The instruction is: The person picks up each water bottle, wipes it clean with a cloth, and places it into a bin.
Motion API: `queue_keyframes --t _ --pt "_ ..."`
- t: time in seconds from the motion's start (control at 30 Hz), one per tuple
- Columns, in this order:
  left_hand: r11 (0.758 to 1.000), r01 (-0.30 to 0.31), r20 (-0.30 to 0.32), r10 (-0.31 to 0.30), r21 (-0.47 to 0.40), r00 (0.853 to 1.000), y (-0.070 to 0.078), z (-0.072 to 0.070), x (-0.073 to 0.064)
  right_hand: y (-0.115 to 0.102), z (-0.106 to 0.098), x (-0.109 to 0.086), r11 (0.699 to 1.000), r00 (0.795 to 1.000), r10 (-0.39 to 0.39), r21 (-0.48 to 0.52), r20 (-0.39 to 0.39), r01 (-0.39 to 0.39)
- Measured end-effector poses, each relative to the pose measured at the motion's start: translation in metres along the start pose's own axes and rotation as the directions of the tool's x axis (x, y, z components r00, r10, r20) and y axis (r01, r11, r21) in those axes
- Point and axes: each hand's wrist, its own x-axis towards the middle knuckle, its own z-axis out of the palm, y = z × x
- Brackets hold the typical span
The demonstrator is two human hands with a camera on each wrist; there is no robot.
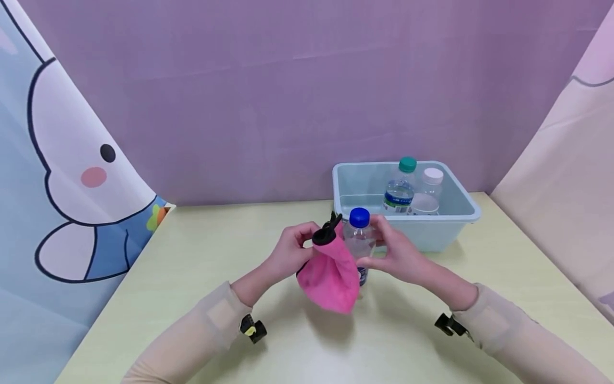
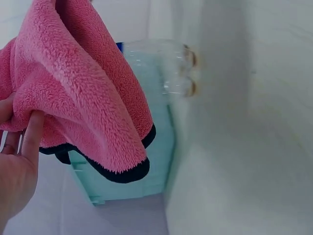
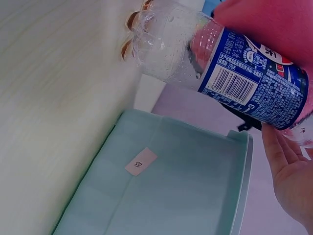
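Note:
My left hand [image 1: 289,252] pinches a pink fleece cloth [image 1: 336,280] with black edging, which hangs bunched in front of a clear plastic bottle [image 3: 168,46]. That bottle has a blue cap [image 1: 359,217] and a blue printed label [image 3: 257,78]. My right hand [image 1: 402,255] holds the bottle near its upper part, thumb on one side and fingers on the other. It is roughly upright, its base close to the table; whether it touches is hard to tell. Cloth covers part of the bottle's left side in the head view.
Behind the right hand stands a light blue plastic bin [image 1: 417,234]. Inside are a bottle with a green cap [image 1: 400,186] and one with a white cap [image 1: 427,197]. The pale table [image 1: 230,240] meets a purple curtain [image 1: 240,106] at the back.

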Motion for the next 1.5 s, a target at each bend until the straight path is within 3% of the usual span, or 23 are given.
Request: queue_keyframes --t 0.17,0.33,0.6,0.8,1.0,1.13,1.3,1.4,1.5 --pt "0.999 -0.021 -0.006 0.021 -0.025 1.0 0.009 -0.002 0.006 -0.001 0.0 0.0 0.999 1.0 0.029 -0.013 -0.003 -0.029" --pt "0.999 -0.02 -0.037 0.019 -0.039 0.999 0.009 -0.006 0.003 -0.003 0.001 0.0 0.999 0.999 0.047 -0.001 -0.012 -0.047" --pt "0.999 -0.017 -0.142 0.012 -0.035 0.99 0.006 -0.022 -0.009 -0.012 0.01 -0.002 0.993 0.986 0.095 -0.058 -0.137 -0.104" --pt "1.0 -0.014 -0.145 0.012 -0.01 0.989 0.005 -0.031 -0.018 -0.018 0.018 -0.001 0.985 0.977 0.085 -0.129 -0.194 -0.112" --pt "1.0 0.002 -0.13 0.0 0.015 0.991 0.004 -0.036 -0.028 -0.021 0.019 -0.001 0.971 0.974 0.123 -0.179 -0.19 -0.157" --pt "0.999 0.01 -0.122 -0.005 0.033 0.993 0.0 -0.04 -0.034 -0.02 0.009 0.0 0.986 0.981 0.143 -0.065 -0.128 -0.152" --pt "0.998 0.03 -0.118 -0.023 0.051 0.993 -0.002 -0.046 -0.042 -0.01 -0.018 0.007 0.978 0.995 0.042 0.198 0.085 -0.059" --pt "0.997 0.033 -0.115 -0.026 0.063 0.993 -0.002 -0.048 -0.044 -0.005 -0.032 0.012 0.961 0.974 -0.039 0.276 0.222 -0.025" --pt "0.997 0.034 -0.11 -0.027 0.068 0.994 -0.001 -0.048 -0.045 -0.002 -0.039 0.018 0.947 0.946 -0.1 0.322 0.31 -0.006"
